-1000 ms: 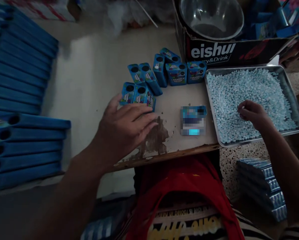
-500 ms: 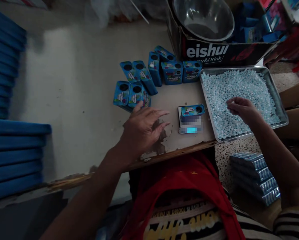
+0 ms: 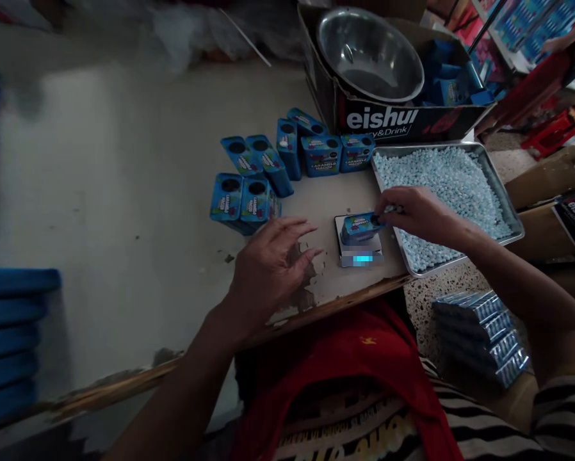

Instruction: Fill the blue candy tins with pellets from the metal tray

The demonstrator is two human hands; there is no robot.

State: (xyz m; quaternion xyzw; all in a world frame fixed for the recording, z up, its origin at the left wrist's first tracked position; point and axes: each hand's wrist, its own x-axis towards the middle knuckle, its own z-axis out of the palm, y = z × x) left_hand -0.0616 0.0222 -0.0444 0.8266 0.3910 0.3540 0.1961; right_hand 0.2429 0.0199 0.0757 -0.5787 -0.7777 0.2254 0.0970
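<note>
Carton (image 3: 424,126): black, open-topped, printed "eishui".
Metal bowl (image 3: 371,64): shiny, resting in the carton's left part.
Plastic sheeting (image 3: 184,40): translucent, crumpled, at upper centre-left.
Blue stack (image 3: 11,339): piled at left edge, partly cut off.
Wrapped packs (image 3: 482,336): glossy, stacked at lower right.
Red object (image 3: 554,137): upper right, identity unclear.

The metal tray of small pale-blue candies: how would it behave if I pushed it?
The metal tray would probably feel heavy, since small pale-blue candies cover most of its floor. The candies would likely shift, being small and loose, though the raised rim should hold most in.
</note>
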